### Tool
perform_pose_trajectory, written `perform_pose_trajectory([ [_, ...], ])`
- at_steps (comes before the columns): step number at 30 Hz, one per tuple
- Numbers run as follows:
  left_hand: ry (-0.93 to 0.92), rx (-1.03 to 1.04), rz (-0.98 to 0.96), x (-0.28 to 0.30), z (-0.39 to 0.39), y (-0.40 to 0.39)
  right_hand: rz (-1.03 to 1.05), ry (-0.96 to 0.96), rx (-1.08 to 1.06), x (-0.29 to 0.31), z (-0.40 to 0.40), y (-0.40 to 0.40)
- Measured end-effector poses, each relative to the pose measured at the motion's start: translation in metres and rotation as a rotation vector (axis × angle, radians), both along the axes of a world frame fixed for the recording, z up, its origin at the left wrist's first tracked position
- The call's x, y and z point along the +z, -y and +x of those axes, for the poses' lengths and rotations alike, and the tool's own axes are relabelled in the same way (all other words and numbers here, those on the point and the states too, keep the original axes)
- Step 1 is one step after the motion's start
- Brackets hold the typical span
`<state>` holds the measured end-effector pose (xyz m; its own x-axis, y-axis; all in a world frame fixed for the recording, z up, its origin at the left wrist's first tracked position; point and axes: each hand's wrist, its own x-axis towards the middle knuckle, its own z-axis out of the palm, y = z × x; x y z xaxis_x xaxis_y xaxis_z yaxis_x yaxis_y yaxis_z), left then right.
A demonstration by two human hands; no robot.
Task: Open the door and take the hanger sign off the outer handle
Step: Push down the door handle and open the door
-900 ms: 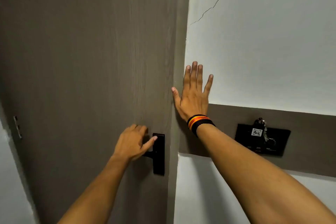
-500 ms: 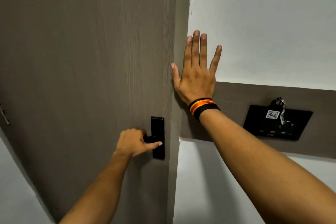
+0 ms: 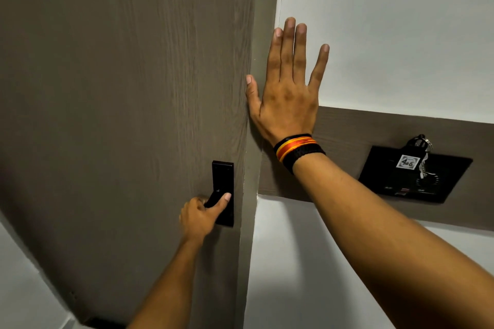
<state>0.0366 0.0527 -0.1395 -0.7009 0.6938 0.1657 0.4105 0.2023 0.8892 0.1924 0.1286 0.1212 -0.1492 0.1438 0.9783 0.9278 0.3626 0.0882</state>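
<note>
Left hand (image 3: 199, 215) at approx 7 o'clock of centre, fingers curled round the black metal lever handle (image 3: 213, 199), thumb up along it; lever angles down from its black rectangular backplate (image 3: 223, 181). Handle sits near the right edge of the grey-brown wood-grain door (image 3: 120, 115), which fills the left half of view. Right hand (image 3: 287, 93) at approx 1 o'clock from the handle, spread wide & flat, holding nothing: palm on the grey door frame (image 3: 263, 35) & white wall (image 3: 387, 21), thumb by the door edge. Striped black/orange/yellow wristband (image 3: 298, 149) on that wrist. At 3 o'clock, black wall panel (image 3: 413, 176) w/ keys & white tag (image 3: 407, 162). Hanger sign not in sight.
</note>
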Motion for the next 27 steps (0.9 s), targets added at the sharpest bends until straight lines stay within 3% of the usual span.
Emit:
perform_pose_trajectory([
  [8,-0.037,-0.051,0.005,0.005,0.002,0.036,-0.071,0.063,0.032,0.001,0.005,0.005],
  [13,0.001,-0.032,-0.089,0.004,0.003,0.066,-0.225,0.122,0.115,0.009,0.016,0.025],
  [15,0.01,-0.053,-0.105,0.004,0.003,0.079,-0.314,0.13,0.222,0.012,0.023,0.034],
  [18,-0.018,-0.064,-0.092,0.006,0.001,0.1,-0.432,0.077,0.563,0.0,0.039,0.056],
  [22,-0.328,-0.114,-0.2,0.028,-0.019,0.132,-0.491,-0.038,0.878,-0.063,0.057,0.088],
  [27,-0.804,-0.291,-0.407,0.065,-0.036,0.183,-1.292,-0.293,1.101,-0.126,0.059,0.105],
])
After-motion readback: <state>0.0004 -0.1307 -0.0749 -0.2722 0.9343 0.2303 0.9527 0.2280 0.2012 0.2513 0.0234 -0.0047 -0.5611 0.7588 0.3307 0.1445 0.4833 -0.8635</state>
